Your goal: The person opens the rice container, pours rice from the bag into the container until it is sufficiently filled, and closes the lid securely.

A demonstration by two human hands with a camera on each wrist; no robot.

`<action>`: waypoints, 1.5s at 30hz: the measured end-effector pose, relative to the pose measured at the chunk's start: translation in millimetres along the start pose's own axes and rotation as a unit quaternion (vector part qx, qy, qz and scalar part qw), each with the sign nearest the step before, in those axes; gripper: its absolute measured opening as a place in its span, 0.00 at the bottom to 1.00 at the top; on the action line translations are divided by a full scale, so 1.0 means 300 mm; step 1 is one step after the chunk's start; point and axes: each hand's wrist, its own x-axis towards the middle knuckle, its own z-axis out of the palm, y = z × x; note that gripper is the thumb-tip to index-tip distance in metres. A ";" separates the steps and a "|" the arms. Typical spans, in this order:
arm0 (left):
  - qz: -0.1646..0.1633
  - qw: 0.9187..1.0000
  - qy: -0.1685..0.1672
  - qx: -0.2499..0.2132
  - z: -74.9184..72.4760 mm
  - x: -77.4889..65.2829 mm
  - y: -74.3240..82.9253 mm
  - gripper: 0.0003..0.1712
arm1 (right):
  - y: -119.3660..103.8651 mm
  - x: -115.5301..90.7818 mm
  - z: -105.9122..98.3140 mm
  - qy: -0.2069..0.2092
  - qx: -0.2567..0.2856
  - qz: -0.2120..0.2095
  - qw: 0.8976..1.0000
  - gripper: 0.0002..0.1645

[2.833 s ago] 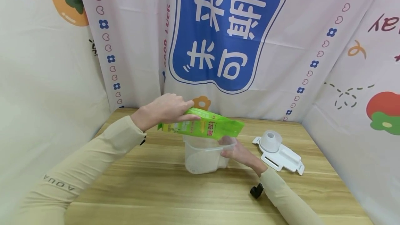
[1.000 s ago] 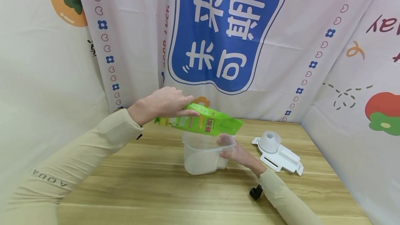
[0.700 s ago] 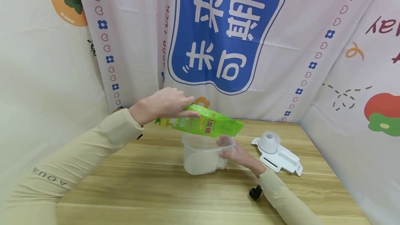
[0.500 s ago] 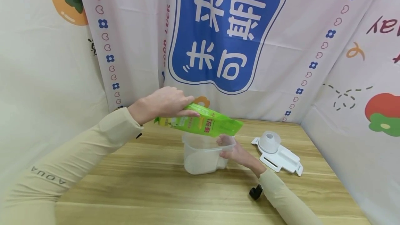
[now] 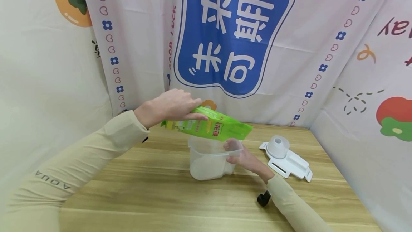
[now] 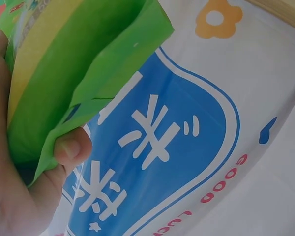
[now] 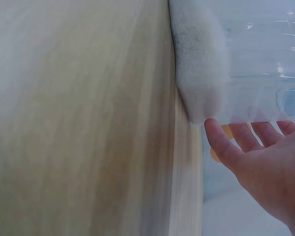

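My left hand (image 5: 175,107) grips a bright green plastic bag (image 5: 222,127) with printed lettering. The bag tilts with its right end lower, above a translucent plastic container (image 5: 207,165) standing on the table. In the left wrist view the thumb and fingers clasp the bag's edge. My right hand (image 5: 246,158) holds the container at its right side. In the right wrist view its fingertips (image 7: 211,125) touch the container wall. A pale, grainy-looking layer (image 7: 199,59) lies in the container's bottom. Whether anything falls from the bag cannot be seen.
A white lid (image 5: 291,162) with a translucent cup (image 5: 278,147) on it lies on the wooden table (image 5: 161,199) right of the container. The black piece (image 5: 264,198) is beside my right wrist. Printed cloth (image 5: 145,46) hangs round the back and sides.
Compared with the first frame, my left hand and the bag have risen slightly. In the last half second they shift very little to the right. Container and right hand stay in place.
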 end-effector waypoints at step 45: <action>0.009 1.000 0.001 0.013 -0.013 -0.001 0.011 0.31 | -0.003 -0.007 0.004 -0.004 -0.020 0.026 0.999 0.45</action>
